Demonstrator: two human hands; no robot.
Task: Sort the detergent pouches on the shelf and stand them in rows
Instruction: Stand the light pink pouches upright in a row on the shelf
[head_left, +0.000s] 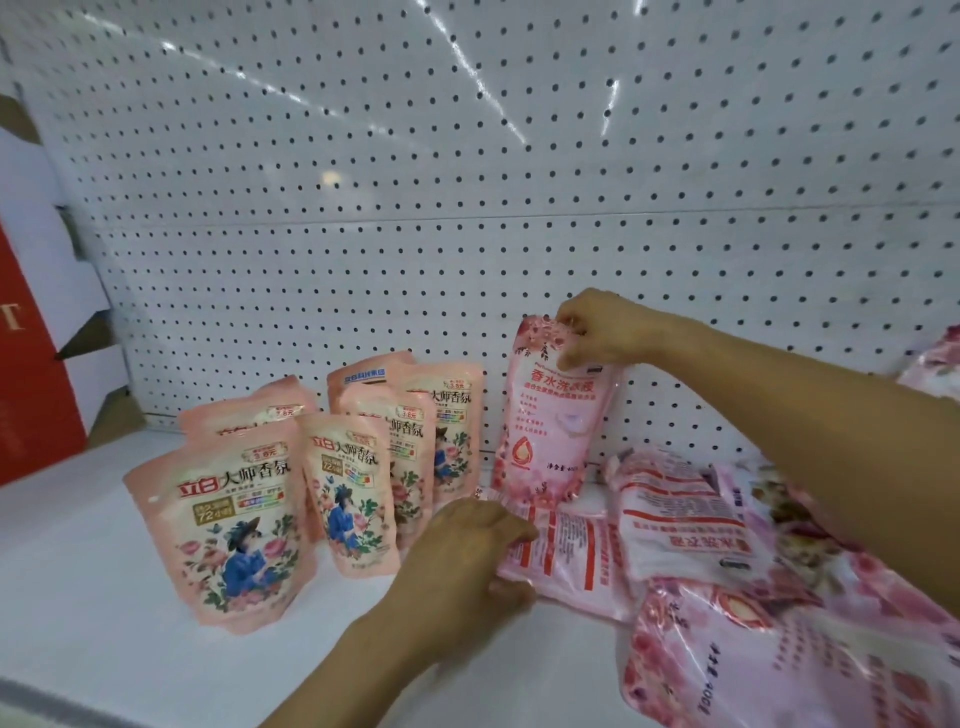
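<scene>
A glossy white pegboard back panel (467, 182) catches streaks of overhead light above the white shelf (78, 597), with a red-and-white cardboard box (36, 322) at left.

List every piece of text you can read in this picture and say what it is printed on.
"立白 大师香氛": front peach pouch, repeated on the peach pouches behind.
"72小时": same pouch, gold box.
"3.8元": rear peach pouch, top tag.
"香水洗衣液": upright pink pouch held by the right hand.
"T": red box.
Fine print on the lying pouches: blurred.
</scene>
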